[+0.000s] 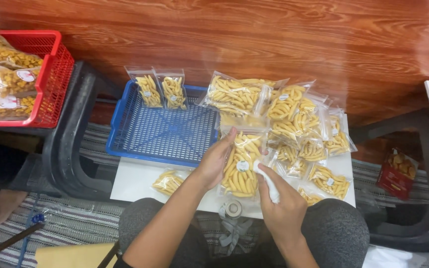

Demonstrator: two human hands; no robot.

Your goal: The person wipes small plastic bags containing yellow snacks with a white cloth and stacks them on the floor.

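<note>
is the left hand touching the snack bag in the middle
Touching. The head view shows the left hand with fingers wrapped along the left edge of the clear bag of yellow snack sticks, no gap between them.

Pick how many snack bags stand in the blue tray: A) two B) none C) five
A: two bags of yellow sticks stand side by side at the far edge of the blue tray; the rest of it holds none.

Free room: the flat blue plastic mesh tray (150,134) is mostly bare.
In the way: a heap of clear snack bags (299,129) fills the right side.
</note>
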